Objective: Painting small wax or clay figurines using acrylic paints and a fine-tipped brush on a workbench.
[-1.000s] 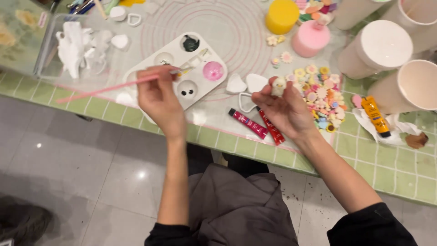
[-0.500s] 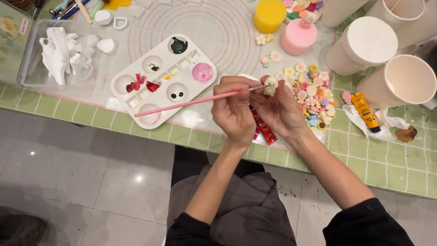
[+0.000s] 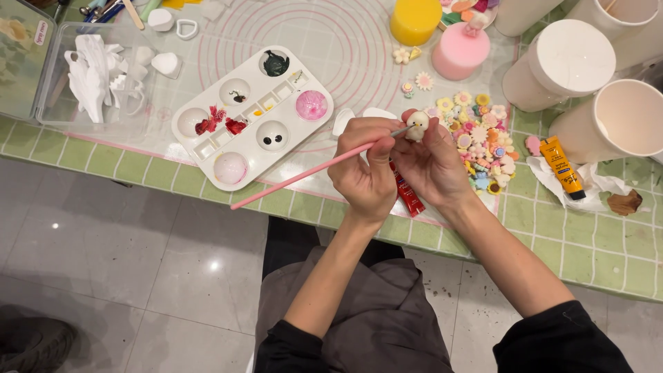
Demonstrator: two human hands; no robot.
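My left hand [image 3: 369, 176] grips a long pink paintbrush [image 3: 297, 176], its tip resting against a small white clay figure [image 3: 417, 125]. My right hand [image 3: 435, 162] pinches that figure between fingertips, just above the table's front edge. The two hands touch each other. A white paint palette [image 3: 207, 148] with wells of black, pink and red paint lies to the left of my hands. A red paint tube [image 3: 409, 197] lies under my hands, partly hidden.
A heap of small coloured clay flowers [image 3: 480, 135] sits right of my hands. A yellow paint tube [image 3: 561, 166] lies on crumpled tissue. White cups [image 3: 621, 121] stand at the right, a clear box with white clay pieces [image 3: 90, 76] at the left, yellow [image 3: 414, 19] and pink [image 3: 460, 52] pots behind.
My left hand left the palette and carried the brush right to the figure in my right hand. The hands now sit a little higher over the mat.
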